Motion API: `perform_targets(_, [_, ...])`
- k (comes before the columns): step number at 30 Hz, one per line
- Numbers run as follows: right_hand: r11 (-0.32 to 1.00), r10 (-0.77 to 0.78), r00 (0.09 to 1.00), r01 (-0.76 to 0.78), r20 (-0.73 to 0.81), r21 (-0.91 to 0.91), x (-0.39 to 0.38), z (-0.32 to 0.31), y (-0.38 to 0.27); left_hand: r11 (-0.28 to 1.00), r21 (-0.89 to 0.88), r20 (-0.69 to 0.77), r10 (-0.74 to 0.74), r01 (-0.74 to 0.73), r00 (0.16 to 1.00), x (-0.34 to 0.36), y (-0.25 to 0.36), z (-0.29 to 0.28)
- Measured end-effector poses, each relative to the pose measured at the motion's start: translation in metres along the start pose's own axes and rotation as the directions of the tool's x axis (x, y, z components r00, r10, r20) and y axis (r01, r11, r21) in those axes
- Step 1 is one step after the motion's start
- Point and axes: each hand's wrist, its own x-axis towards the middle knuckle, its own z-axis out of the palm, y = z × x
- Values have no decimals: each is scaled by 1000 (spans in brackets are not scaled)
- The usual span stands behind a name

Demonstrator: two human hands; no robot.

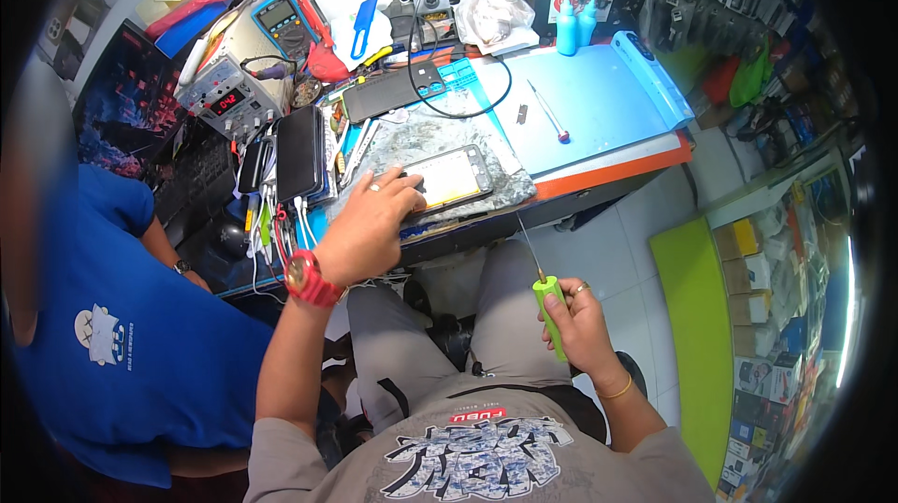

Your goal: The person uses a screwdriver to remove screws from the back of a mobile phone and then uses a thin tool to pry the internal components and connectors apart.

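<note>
An opened phone (454,176) lies on a grey marbled mat (505,166) at the bench's near edge, its pale inside and a yellow strip facing up. Over its left end, my left hand (369,222) is closed with curled fingers and thumb, partly hiding that end. Above my lap, my right hand (580,321) is wrapped round a lime-green-handled tool (550,307). Its long thin metal shaft points up toward the bench edge, apart from the phone; the tip's shape is too fine to tell.
A blue mat (580,96) bears a small screwdriver (547,115). Left of the phone lie a black phone (300,152) and loose cables; behind stand a power supply (229,96) and blue bottles (567,28). A co-worker in a blue shirt (140,335) sits close on my left.
</note>
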Motion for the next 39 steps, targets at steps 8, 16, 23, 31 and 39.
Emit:
perform_targets(8, [998,-50,999,50,1,-31,7,2,-1,993,79,-424,-44,85,905,56,54,49])
perform_targets(16, [999,-48,999,47,-23,-25,-4,-3,12,996,0,-197,-90,92,976,68,38,41])
perform_targets(23, [997,-70,997,70,-15,-16,-6,-4,19,991,64,-87,125,-120,988,80,21,28])
perform_targets(31, [997,-70,992,73,-100,26,-18,-10,16,895,155,46,417,-419,908,104,50,4])
perform_targets(39, [997,-46,995,52,-90,65,-27,-9,19,765,161,322,556,-623,766,148,41,-5])
